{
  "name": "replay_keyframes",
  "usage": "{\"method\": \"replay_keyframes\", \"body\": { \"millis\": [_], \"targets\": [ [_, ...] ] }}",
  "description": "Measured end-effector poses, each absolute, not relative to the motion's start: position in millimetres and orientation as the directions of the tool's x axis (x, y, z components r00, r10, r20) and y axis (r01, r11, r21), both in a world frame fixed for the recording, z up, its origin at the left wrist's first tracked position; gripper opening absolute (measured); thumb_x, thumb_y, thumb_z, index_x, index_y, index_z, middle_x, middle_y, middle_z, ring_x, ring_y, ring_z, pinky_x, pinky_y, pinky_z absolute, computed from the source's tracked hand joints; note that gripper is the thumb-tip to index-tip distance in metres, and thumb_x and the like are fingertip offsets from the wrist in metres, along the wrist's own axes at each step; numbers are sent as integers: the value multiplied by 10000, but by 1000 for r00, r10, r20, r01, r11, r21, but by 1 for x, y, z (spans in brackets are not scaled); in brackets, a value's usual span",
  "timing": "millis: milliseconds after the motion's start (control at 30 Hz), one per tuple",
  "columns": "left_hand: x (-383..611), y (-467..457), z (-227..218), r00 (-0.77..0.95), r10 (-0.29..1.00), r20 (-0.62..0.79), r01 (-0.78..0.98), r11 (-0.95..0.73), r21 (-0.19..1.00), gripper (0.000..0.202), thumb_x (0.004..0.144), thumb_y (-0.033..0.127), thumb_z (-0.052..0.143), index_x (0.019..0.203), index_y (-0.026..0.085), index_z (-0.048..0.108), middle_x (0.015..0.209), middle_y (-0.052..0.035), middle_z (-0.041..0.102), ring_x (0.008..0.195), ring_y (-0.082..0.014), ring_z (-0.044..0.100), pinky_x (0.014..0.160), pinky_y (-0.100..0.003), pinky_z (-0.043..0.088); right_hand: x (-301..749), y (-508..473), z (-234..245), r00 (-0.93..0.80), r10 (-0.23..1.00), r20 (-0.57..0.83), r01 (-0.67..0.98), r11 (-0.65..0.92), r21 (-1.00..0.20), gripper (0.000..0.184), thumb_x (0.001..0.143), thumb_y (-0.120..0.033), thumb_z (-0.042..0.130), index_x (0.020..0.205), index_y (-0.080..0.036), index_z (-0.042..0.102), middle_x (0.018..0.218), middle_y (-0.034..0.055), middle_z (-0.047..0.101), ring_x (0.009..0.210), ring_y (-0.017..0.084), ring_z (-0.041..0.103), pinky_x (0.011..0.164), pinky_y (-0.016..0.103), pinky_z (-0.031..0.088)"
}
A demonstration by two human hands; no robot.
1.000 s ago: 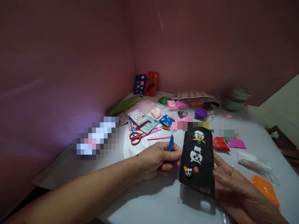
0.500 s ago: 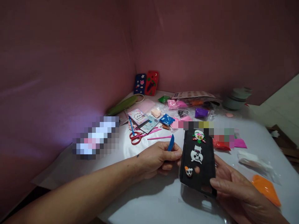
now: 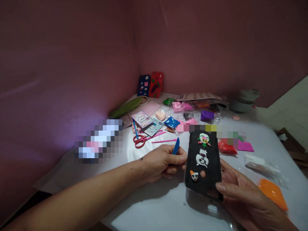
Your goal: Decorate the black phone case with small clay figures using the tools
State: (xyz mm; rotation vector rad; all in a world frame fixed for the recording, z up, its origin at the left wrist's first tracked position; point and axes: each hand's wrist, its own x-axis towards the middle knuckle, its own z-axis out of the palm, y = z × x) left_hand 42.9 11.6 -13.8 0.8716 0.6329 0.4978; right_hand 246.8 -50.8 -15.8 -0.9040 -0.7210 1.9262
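Note:
My right hand (image 3: pixel 243 195) grips a black phone case (image 3: pixel 204 166) from its right side and bottom, thumb on its lower edge. The case is held a little above the white table (image 3: pixel 149 205) and carries three small clay figures: a pink-and-green one at the top, a white one in the middle, an orange-and-white one low down. My left hand (image 3: pixel 163 162) is closed on a small blue plastic modelling tool (image 3: pixel 176 146), its blade sticking up beside the case's left edge.
Red scissors (image 3: pixel 141 140), pink sticks, sticker cards and several bags of coloured clay lie behind the hands. A blue and a red phone case (image 3: pixel 156 84) lean on the pink wall. Orange clay (image 3: pixel 273 192) and a white bag (image 3: pixel 261 165) lie right, a grey jar (image 3: pixel 243 101) far back.
My right hand shifted its hold, the thumb coming over the case's lower right edge, and the case moved slightly up and away. My left hand with the blue tool barely moved.

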Motion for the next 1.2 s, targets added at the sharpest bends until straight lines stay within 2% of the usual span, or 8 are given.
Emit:
{"method": "replay_keyframes", "body": {
  "millis": [333,500,633,867,1067,1200],
  "targets": [
    [42,14,-16,708,630,-318,-148,574,806,248,858,325,591,726,170,449,430,96,300,378,-42,171,402,-217,87,248,-50,-16,-407,869,-282,-438,-456,-774,728,692,-213,718,1370,-262,457,1221,105,646,1038,285,614,806,380,506],
    [42,15,-16,720,623,-306,-175,589,789,216,877,303,563,751,176,442,442,89,323,381,-46,187,404,-210,94,250,-49,-14,-417,870,-263,-431,-444,-786,705,693,-188,708,1356,-235,475,1187,127,657,986,274,631,804,380,503],
    [42,15,-16,720,620,-311,-181,601,779,191,884,295,551,774,180,445,440,94,304,386,-50,167,404,-207,101,250,-49,-13,-402,875,-269,-443,-443,-780,674,680,-184,720,1316,-268,514,1204,110,643,929,254,646,797,388,509],
    [42,15,-17,717,624,-313,-181,599,780,178,916,278,492,781,168,460,438,87,303,402,-62,159,415,-219,111,251,-50,-11,-423,866,-266,-509,-470,-721,575,704,-127,696,1245,-285,578,1075,67,665,811,193,648,764,392,533],
    [41,15,-17,723,614,-316,-177,607,775,179,912,289,499,786,167,464,437,89,294,405,-63,141,405,-209,109,253,-49,-10,-414,868,-274,-510,-470,-720,571,740,-119,658,1278,-279,555,1168,97,648,816,215,687,766,404,542],
    [41,15,-19,727,612,-312,-178,606,776,193,905,294,512,769,167,461,440,85,296,408,-60,139,401,-199,117,252,-49,-10,-392,876,-280,-515,-461,-723,546,764,-124,639,1278,-283,549,1177,85,643,790,206,675,755,415,543]
  ]
}}
